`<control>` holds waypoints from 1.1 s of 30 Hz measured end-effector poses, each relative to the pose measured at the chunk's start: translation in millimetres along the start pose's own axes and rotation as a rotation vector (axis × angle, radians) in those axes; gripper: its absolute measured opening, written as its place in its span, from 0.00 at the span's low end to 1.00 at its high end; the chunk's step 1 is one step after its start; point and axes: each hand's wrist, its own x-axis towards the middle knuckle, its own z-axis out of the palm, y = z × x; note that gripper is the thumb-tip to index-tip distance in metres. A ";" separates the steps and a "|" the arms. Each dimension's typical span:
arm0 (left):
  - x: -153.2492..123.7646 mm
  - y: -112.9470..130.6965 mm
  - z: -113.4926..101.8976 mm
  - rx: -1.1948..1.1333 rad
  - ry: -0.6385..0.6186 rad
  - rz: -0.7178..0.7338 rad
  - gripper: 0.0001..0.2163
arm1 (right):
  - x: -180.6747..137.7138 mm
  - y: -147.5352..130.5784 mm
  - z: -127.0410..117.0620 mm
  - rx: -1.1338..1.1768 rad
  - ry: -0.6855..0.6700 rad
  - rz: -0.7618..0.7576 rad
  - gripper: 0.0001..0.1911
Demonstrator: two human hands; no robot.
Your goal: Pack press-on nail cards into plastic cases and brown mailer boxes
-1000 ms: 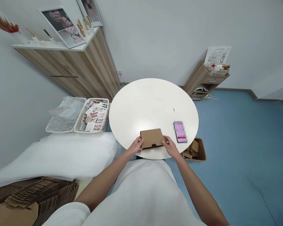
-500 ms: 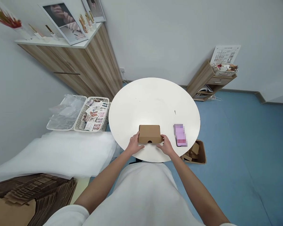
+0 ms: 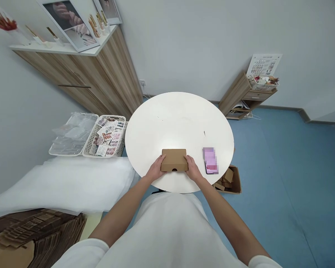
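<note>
A closed brown cardboard box (image 3: 174,160) is at the near side of the round white table (image 3: 181,115), with a dark thumb notch in its front face. My left hand (image 3: 156,169) grips the box's left end, and my right hand (image 3: 192,168) grips its right end. The fingers of both hands press against the sides, with fingertips near the top edges. To the right of my right hand lies a phone (image 3: 211,160) whose pinkish screen is pixelated.
Left of the table stand a white basket of carded press-on nails (image 3: 107,137) and a tray of clear plastic bags (image 3: 75,134). White foam sheets (image 3: 67,182) lie over flattened cardboard (image 3: 39,238). A carton of small boxes (image 3: 236,182) sits on the floor at right.
My hands have closed in on the box's ends; the thumbs, spread out before it earlier, now lie against the sides. The whole view has shifted slightly.
</note>
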 end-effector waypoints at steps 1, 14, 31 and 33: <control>0.9 -0.1 -0.3 0.003 0.006 0.002 0.38 | 0.9 1.6 -0.9 0.000 -0.031 -0.015 0.37; 3.6 27.2 -24.1 -0.017 0.059 -0.094 0.24 | 11.1 -14.9 -41.2 0.115 -0.148 0.148 0.26; 55.9 47.6 -41.9 0.264 0.113 -0.221 0.13 | 51.7 -57.0 -61.9 -0.365 -0.084 0.267 0.15; 58.0 47.9 -45.6 0.251 0.105 -0.225 0.13 | 55.5 -59.6 -65.2 -0.381 -0.136 0.259 0.15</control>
